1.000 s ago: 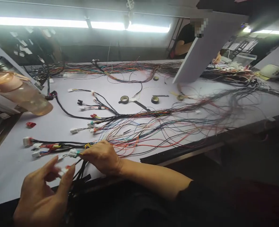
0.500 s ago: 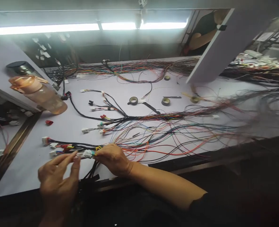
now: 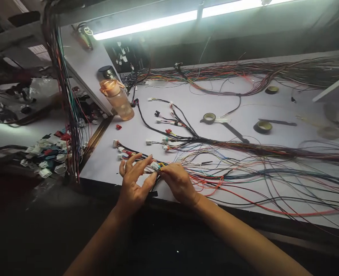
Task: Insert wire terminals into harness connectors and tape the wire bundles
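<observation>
A small white wire connector with a teal part and yellow wires sits between my two hands, above the table's front edge. My right hand is closed, pinching the connector at its wire end. From the other side, thumb and forefinger of my left hand close about the connector's left end, the other fingers loosely bent. Just behind my left hand lies a taped harness branch with white and red connectors at its ends. The wires under my right palm are partly hidden.
A second wire harness lies across the table behind my hands. Tape rolls and a dark blade-like strip lie farther back. A bottle stands at the left, near a hanging wire bundle and a connector pile.
The view has swung left, bringing the connector pile and hanging wires into sight. My left hand has come in to the connector; my right hand keeps its pinch.
</observation>
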Demonstrator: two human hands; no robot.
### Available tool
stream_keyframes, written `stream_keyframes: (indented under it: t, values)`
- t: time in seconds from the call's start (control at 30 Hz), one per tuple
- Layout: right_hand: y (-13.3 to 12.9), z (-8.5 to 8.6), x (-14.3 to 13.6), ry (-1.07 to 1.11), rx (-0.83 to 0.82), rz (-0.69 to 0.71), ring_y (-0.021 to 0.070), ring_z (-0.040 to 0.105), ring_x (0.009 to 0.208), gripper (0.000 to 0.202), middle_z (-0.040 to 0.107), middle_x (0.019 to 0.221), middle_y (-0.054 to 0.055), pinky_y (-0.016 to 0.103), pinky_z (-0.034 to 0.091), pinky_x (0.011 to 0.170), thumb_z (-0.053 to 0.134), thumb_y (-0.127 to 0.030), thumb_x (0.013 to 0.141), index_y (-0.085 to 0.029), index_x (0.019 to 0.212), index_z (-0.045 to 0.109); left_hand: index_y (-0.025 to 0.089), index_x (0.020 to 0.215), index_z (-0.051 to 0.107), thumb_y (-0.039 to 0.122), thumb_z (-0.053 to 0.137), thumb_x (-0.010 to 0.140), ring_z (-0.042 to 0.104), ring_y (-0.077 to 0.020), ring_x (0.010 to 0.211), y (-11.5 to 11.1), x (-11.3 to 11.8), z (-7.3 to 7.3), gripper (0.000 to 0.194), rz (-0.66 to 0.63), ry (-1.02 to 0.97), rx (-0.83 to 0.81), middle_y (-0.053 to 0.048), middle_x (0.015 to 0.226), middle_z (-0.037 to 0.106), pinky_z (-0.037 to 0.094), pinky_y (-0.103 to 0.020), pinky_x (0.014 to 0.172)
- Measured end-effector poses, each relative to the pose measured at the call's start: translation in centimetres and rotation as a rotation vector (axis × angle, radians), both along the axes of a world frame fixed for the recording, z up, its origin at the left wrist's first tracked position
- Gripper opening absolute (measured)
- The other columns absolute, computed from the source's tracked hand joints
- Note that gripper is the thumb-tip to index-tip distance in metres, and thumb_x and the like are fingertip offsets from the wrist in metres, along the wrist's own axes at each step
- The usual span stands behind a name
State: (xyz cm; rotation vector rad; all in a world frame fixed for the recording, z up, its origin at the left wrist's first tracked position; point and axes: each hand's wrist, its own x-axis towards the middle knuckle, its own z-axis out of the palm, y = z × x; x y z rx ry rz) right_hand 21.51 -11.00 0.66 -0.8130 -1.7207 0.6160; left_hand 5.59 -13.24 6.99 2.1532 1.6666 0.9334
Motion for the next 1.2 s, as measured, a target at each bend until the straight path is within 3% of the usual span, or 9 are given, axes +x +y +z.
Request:
stream_keyframes:
  t: [0.1, 0.27, 0.37, 0.5, 0.57, 0.67, 0.93, 1.07, 1.2]
  values:
    - [0.0, 0.2, 0.1, -0.049, -0.020, 0.004, 0.0144, 0.060, 0.077, 0.016, 0.069, 0.083, 0.002, 0.031, 0.040, 0.075, 0.046, -0.026, 0.098, -0.021, 0.097, 0.061, 0.030, 0.116, 0.064, 0.034, 0.064, 0.086, 0.052, -0.0239, 0.122, 0.8, -0.1, 0.2, 0.031, -0.024, -0.077, -0.063, -0.003, 0.112, 0.070, 0.009, -0.054, 0.116]
    - [0.4, 0.0, 0.0, -0.214, -0.082, -0.027, 0.0157, 0.058, 0.077, 0.026, 0.066, 0.080, 0.003, 0.031, 0.037, 0.074, 0.038, -0.030, 0.101, -0.021, 0.093, 0.061, 0.027, 0.104, 0.070, 0.041, 0.065, 0.083, 0.061, -0.0238, 0.104, 1.7, 0.1, -0.6, 0.026, 0.067, -0.290, -0.095, -0.007, 0.111, 0.068, 0.041, -0.046, 0.101]
    - [0.7, -0.1, 0.2, -0.246, -0.123, -0.017, 0.0153, 0.055, 0.071, 0.034, 0.062, 0.073, 0.003, 0.031, 0.036, 0.072, 0.035, -0.033, 0.101, -0.020, 0.085, 0.062, 0.027, 0.106, 0.070, 0.044, 0.066, 0.082, 0.061, -0.0239, 0.101, 1.6, -0.3, -0.7, 0.029, 0.082, -0.343, -0.129, -0.007, 0.110, 0.068, 0.047, -0.042, 0.092]
    - [0.4, 0.1, 0.8, -0.003, -0.323, 0.048, 0.0149, 0.057, 0.075, 0.029, 0.064, 0.079, 0.002, 0.031, 0.040, 0.074, 0.043, -0.036, 0.099, -0.021, 0.089, 0.065, 0.024, 0.121, 0.062, 0.046, 0.062, 0.084, 0.061, -0.0250, 0.107, 3.3, -2.1, 0.0, 0.043, -0.078, -0.515, -0.225, -0.009, 0.109, 0.069, 0.048, -0.041, 0.093]
    - [0.1, 0.1, 1.0, 0.210, -0.475, 0.042, 0.0141, 0.058, 0.075, 0.027, 0.063, 0.079, 0.001, 0.029, 0.044, 0.071, 0.046, -0.039, 0.097, -0.022, 0.093, 0.065, 0.021, 0.118, 0.062, 0.044, 0.057, 0.088, 0.062, -0.0230, 0.107, 5.3, -3.3, 0.1, 0.038, 0.006, -0.597, -0.144, -0.009, 0.107, 0.069, 0.046, -0.041, 0.096]
    - [-0.2, -0.3, 1.1, 0.397, -0.572, 0.020, 0.0133, 0.060, 0.072, 0.024, 0.059, 0.073, -0.001, 0.027, 0.048, 0.069, 0.051, -0.041, 0.094, -0.022, 0.094, 0.066, 0.017, 0.110, 0.066, 0.041, 0.066, 0.082, 0.063, -0.0216, 0.100, 8.6, -4.4, -0.6, 0.037, 0.085, -0.453, -0.112, -0.009, 0.105, 0.070, 0.047, -0.039, 0.094]
    - [-0.1, -0.8, 0.5, 0.613, -0.614, -0.071, 0.0158, 0.065, 0.081, 0.024, 0.059, 0.072, -0.001, 0.035, 0.054, 0.082, 0.054, -0.044, 0.091, -0.021, 0.096, 0.063, 0.022, 0.120, 0.064, 0.030, 0.066, 0.078, 0.055, -0.0304, 0.113, 12.9, -4.2, -4.6, 0.043, -0.076, 0.161, -0.187, -0.010, 0.121, 0.065, 0.035, -0.052, 0.101]
    - [-0.1, -1.1, 0.5, 0.669, -0.620, -0.087, 0.0162, 0.067, 0.084, 0.022, 0.061, 0.077, 0.000, 0.038, 0.054, 0.086, 0.055, -0.041, 0.092, -0.021, 0.098, 0.062, 0.019, 0.102, 0.071, 0.034, 0.064, 0.080, 0.061, -0.0241, 0.098, 13.6, -4.7, -4.5, 0.028, -0.184, 0.049, -0.231, -0.009, 0.103, 0.069, 0.044, -0.042, 0.092]
    - [-0.1, -1.1, 0.5, 0.664, -0.608, -0.104, 0.0165, 0.067, 0.085, 0.021, 0.062, 0.078, 0.000, 0.038, 0.054, 0.087, 0.054, -0.041, 0.092, -0.021, 0.097, 0.062, 0.018, 0.100, 0.071, 0.042, 0.059, 0.085, 0.063, -0.0201, 0.095, 12.5, -5.7, -2.2, 0.031, -0.209, -0.142, -0.237, -0.008, 0.102, 0.071, 0.047, -0.034, 0.089]
